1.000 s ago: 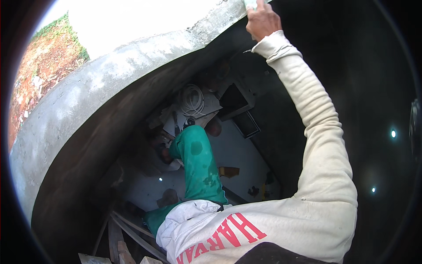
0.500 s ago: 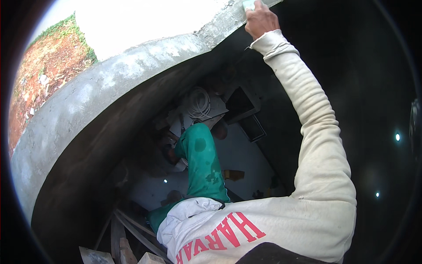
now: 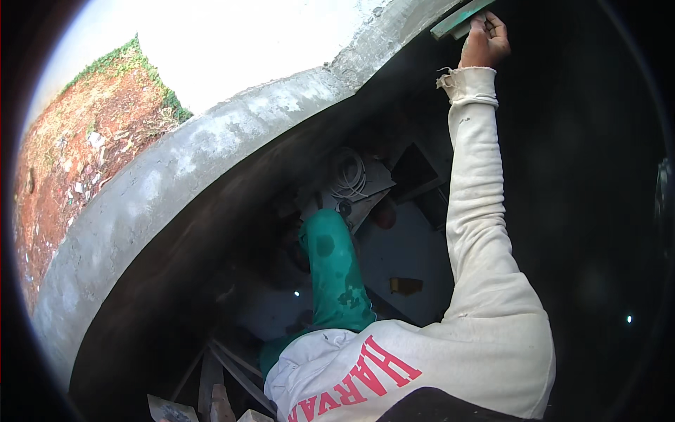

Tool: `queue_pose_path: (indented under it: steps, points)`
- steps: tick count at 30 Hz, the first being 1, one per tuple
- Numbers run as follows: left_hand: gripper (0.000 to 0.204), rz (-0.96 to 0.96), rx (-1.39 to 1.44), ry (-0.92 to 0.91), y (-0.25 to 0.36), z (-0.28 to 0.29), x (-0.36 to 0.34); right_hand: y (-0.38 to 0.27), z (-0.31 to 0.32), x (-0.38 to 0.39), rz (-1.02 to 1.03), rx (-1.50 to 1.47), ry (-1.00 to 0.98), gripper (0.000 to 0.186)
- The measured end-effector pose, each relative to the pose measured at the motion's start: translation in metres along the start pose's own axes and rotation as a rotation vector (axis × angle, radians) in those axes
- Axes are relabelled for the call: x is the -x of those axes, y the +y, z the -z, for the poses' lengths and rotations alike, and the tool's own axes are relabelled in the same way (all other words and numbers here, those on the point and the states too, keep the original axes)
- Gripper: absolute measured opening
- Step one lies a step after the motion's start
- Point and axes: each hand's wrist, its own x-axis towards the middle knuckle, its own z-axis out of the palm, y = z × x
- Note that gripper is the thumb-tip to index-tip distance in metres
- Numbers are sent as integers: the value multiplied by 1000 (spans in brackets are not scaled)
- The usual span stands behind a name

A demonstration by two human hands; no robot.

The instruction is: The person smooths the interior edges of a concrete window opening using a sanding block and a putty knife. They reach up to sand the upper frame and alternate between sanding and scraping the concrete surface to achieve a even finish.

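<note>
My right hand (image 3: 486,41) is up at the top right, its fingers closed round the handle of a flat, green-stained float (image 3: 457,20). The float lies along the outer end of a curved grey concrete ledge (image 3: 169,169), at its edge. My cream sleeve runs up to that hand from the lower right. Below are my green-trousered knee (image 3: 330,267) and pale sweatshirt with red print. My left hand is not in view.
Beyond the ledge are a white surface (image 3: 232,42) and red earth (image 3: 91,162) with weeds and litter. The dark space below holds a coiled white hose (image 3: 349,176), boards, a dark box (image 3: 415,172) and a yellowish piece (image 3: 406,285). Wooden planks (image 3: 211,380) lie at bottom left.
My right hand and the float have moved rightward along the ledge, and my wrist has turned, showing more of the float. The whole view has shifted slightly.
</note>
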Motion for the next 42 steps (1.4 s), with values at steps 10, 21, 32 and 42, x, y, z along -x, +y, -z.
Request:
queue_pose_path:
  steps: [10, 21, 32, 42]
  points:
    - [38, -227, -318, 137, -26, 4, 3, 85, 31, 84, -196, 316, -22, 14]
    - [37, -13, -16, 66, 7, 5, 3, 67, 9, 36, -44, 408, 5, 14]
    - [42, -33, 6, 36, -3, -3, 0, 40, -5, -57, 410, 670, 156, 32]
    - [40, -72, -32, 78, -22, -7, 7, 5, 1, -97, 166, 430, -69, 35]
